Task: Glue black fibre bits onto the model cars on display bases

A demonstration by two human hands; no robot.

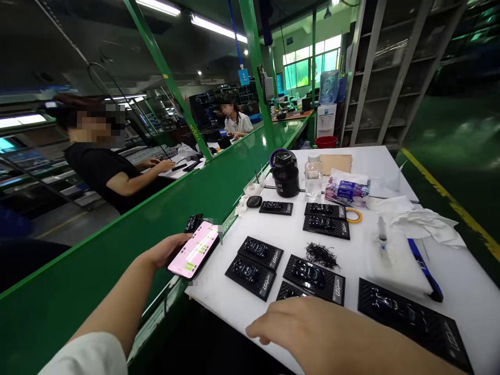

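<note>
My left hand [164, 251] is wrapped round the edge of a smartphone [195, 250] with a lit pink screen, held at the table's left edge. Over the front edge of the table hovers my right hand [300, 330], fingers loosely stretched to the left, with nothing visible in them. It partly hides a black plaque with a small model car [291, 290]. Just behind lies another model-car plaque [314, 278], and a pair of similar plaques [253, 263] sits to the left. A larger model-car plaque [414, 323] lies to the right of my right hand.
Behind are more plaques [326, 224], a pile of black strips [321, 255], a tape roll [354, 215], a black jug [284, 174], a clear bottle [313, 177] and a tissue pack [347, 190]. A syringe [382, 234] stands on white foam. Two people work beyond the green partition [128, 234].
</note>
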